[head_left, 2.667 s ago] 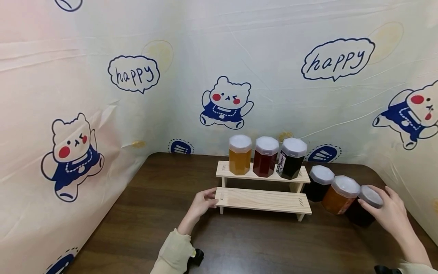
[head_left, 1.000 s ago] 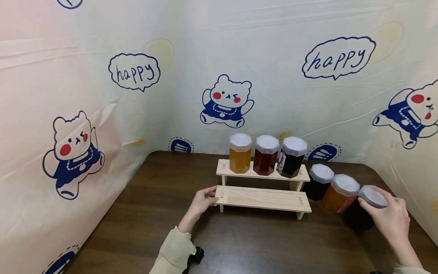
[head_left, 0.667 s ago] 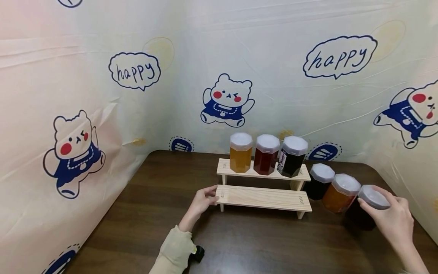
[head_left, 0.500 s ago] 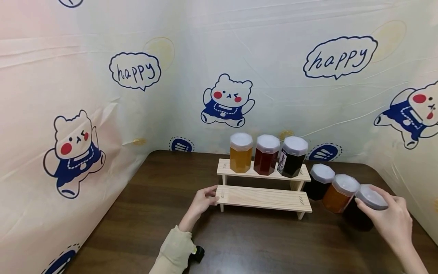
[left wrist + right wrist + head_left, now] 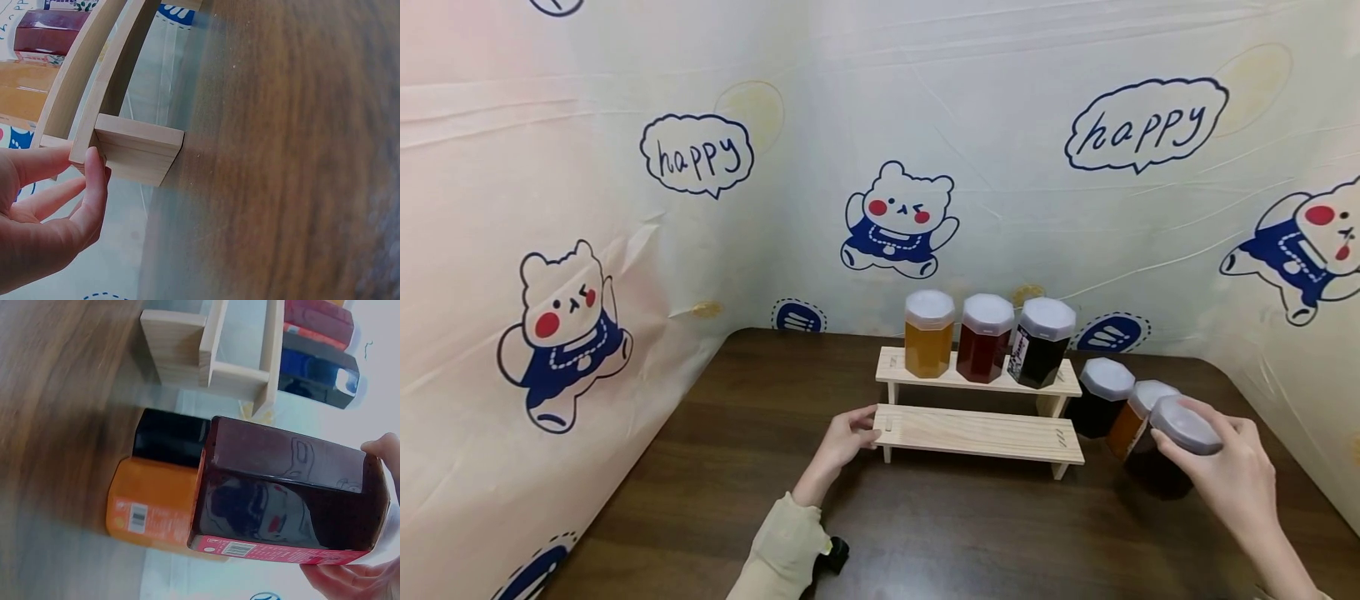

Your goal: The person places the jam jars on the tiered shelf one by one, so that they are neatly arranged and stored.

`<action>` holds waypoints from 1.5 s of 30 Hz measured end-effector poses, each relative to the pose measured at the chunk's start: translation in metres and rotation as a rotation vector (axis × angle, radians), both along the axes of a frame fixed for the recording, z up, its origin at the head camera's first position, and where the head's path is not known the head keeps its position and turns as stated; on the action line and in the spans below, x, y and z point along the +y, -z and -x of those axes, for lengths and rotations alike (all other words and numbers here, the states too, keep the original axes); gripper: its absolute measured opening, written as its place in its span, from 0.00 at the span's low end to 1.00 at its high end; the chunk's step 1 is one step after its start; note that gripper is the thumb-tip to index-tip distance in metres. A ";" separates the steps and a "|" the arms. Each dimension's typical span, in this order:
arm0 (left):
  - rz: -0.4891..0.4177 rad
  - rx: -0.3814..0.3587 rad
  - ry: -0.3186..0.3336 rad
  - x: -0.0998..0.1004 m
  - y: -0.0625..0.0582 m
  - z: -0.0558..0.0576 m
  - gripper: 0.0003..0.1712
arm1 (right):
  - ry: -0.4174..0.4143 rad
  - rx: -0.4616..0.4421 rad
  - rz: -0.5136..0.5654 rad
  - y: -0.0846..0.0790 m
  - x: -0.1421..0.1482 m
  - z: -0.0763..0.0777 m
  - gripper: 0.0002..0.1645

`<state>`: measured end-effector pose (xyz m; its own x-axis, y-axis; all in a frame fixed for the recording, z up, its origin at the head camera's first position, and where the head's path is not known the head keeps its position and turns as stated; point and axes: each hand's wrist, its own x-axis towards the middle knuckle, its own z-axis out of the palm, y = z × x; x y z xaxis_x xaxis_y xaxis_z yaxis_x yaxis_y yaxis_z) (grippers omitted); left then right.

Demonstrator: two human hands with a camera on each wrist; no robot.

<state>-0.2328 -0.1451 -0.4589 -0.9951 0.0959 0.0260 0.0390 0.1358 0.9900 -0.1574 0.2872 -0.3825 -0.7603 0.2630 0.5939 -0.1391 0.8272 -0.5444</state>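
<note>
My left hand pinches the left end of the lower step of a two-step wooden rack; in the left wrist view thumb and fingers grip the board's end. My right hand holds a dark jar by its white lid. In the right wrist view this jar, with a pink label, is raised off the table. Behind it, partly hidden, stand an orange jar and a black jar. The upper step carries a yellow jar, a red jar and another dark jar.
The brown wooden table has a patterned curtain rising along its back and sides. The lower step holds no jar. A black strap-like item sits at my left sleeve.
My right hand has lifted the dark jar and carried it left, so it now covers part of the orange jar. My left hand has stayed on the rack's end.
</note>
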 end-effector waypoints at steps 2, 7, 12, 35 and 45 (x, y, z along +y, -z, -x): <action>0.006 0.002 -0.013 0.000 0.003 0.002 0.25 | -0.008 0.006 -0.005 -0.001 -0.004 0.000 0.32; 0.011 0.007 -0.022 0.001 0.005 0.002 0.25 | -0.033 0.048 -0.003 0.010 -0.005 0.010 0.33; 0.012 0.015 -0.002 0.001 0.006 0.002 0.25 | -0.083 0.084 -0.007 0.010 -0.015 0.013 0.32; 0.000 0.014 -0.014 0.001 0.003 0.001 0.24 | -0.315 0.129 -0.023 -0.009 -0.087 0.026 0.30; 0.007 0.009 -0.005 0.001 0.003 0.000 0.25 | -0.360 0.127 -0.050 -0.014 -0.115 0.035 0.31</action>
